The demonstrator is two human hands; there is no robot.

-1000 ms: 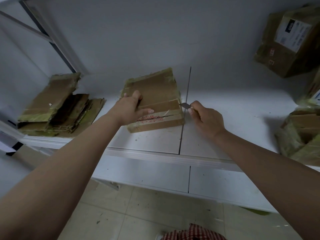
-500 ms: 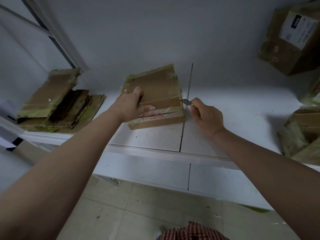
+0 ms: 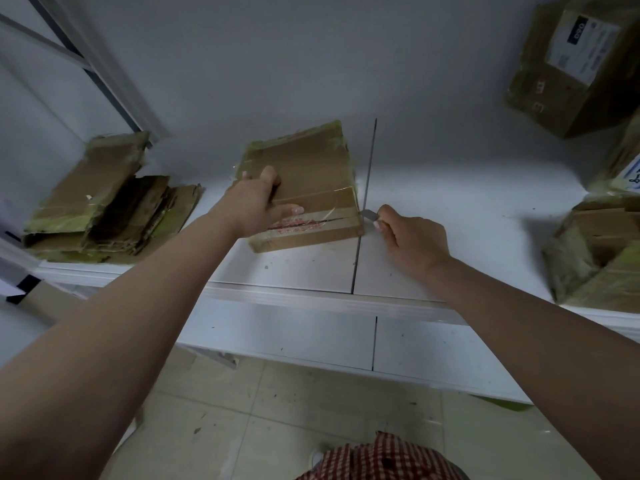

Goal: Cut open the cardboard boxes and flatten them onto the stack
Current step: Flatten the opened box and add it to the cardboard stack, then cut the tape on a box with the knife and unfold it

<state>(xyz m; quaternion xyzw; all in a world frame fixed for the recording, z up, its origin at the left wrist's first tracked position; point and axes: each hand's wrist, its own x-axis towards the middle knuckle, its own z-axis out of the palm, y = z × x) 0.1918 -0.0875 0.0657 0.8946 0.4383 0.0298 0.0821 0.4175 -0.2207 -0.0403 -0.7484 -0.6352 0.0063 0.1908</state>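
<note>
Cardboard box: flat parcel at the centre of the white shelf, against the back wall; long axis runs from 6 o'clock to 12 o'clock, leaning slightly right, with the taped near end pointing at the person.
Change, box: sits a touch farther back and squarer to the wall than a second ago; otherwise unmoved under the holding hand.
Stack: flattened cardboard at 9 o'clock of the box, well apart from it, sheets lying roughly parallel to the box.
Uncut boxes: one at 2 o'clock against the wall, another at 3 o'clock on the shelf edge.
Left hand: rests on the box's left half, fingers over the far-left edge and thumb laid along the tape; it grips the box to steady it.
Right hand: closed around a small blade, pinched at the fingertips.
Change, blade: tip holds at the box's near-right corner, as in both earlier views, barely advanced.
Tape seam: split shows along the red-printed tape at the near end.
Judgement: cutting in progress; flattening and stacking not yet begun.
</note>
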